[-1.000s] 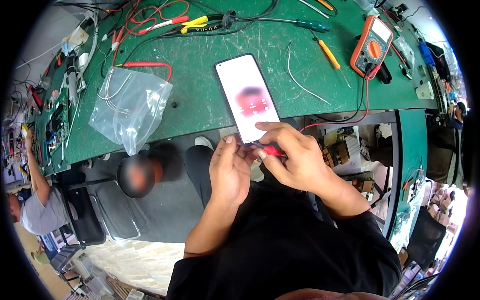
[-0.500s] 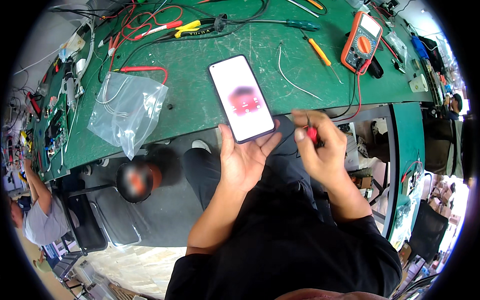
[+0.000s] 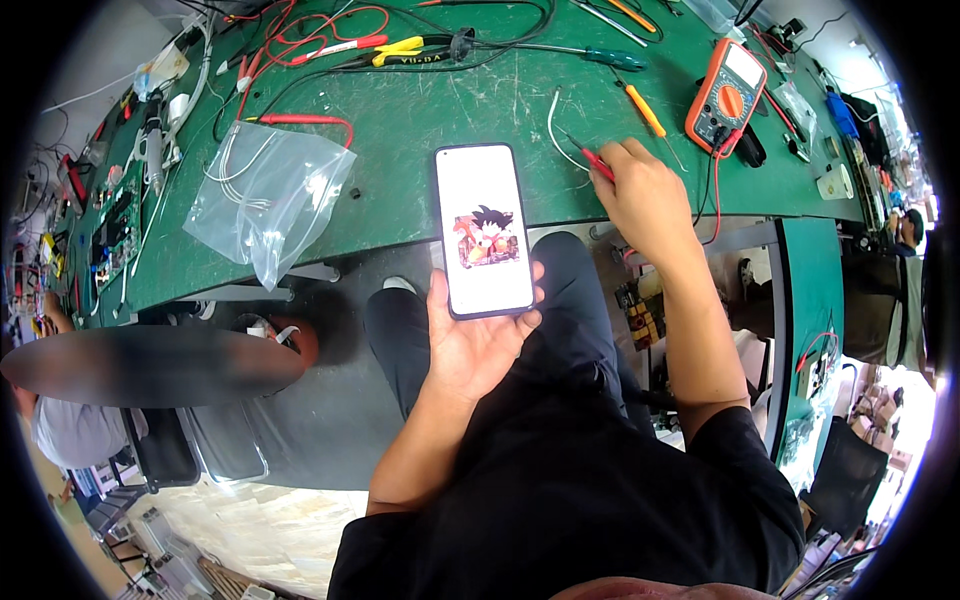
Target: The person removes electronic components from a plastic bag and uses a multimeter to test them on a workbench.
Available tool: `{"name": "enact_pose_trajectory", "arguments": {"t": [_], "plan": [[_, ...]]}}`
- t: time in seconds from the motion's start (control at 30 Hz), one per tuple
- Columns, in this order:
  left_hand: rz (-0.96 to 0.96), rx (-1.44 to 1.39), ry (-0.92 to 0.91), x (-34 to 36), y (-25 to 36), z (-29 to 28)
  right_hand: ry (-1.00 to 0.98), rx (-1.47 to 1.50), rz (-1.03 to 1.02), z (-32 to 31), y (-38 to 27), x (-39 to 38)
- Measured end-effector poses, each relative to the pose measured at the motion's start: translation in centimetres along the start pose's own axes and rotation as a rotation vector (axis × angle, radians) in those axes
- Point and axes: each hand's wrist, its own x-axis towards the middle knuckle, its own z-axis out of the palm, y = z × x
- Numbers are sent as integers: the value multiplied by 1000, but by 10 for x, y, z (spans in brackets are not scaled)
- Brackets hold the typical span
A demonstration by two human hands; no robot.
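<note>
My left hand (image 3: 474, 345), palm up, is closed around the lower end of a smartphone (image 3: 484, 190). The phone's screen is lit white, with a cartoon figure in the middle. My right hand (image 3: 645, 195) grips a red test probe (image 3: 598, 165) over the front part of the green bench. The probe's thin tip points up and left, close to a curved white wire (image 3: 553, 125); I cannot tell if they touch. An orange multimeter (image 3: 727, 97) lies to the right of that hand, with red and black leads plugged in.
Left of the phone lies a clear plastic bag (image 3: 265, 200) holding white wires. Yellow-black pliers (image 3: 405, 52), a green-handled screwdriver (image 3: 615, 58) and an orange-handled hook tool (image 3: 645, 110) lie behind. A green circuit board (image 3: 117, 235) stands at far left. Another person sits there.
My right hand has moved forward over the bench with the probe, from beside the phone. The phone has turned more upright and dropped slightly toward me. Its screen now shows the picture without icons.
</note>
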Motion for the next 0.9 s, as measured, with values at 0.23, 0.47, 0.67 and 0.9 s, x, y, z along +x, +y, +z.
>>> {"name": "enact_pose_trajectory", "arguments": {"t": [0.23, 0.47, 0.67, 0.9], "plan": [[30, 63, -97, -8, 2, -6, 175, 549, -52, -40, -42, -22], [33, 65, -138, -10, -6, 14, -196, 935, -240, -38, -51, -49], [-11, 98, -182, -11, -11, 8, 87, 912, -115, -41, -49, -51], [-6, 74, -202, -8, -13, 14, 182, 846, -175, -31, -52, -69]]}}
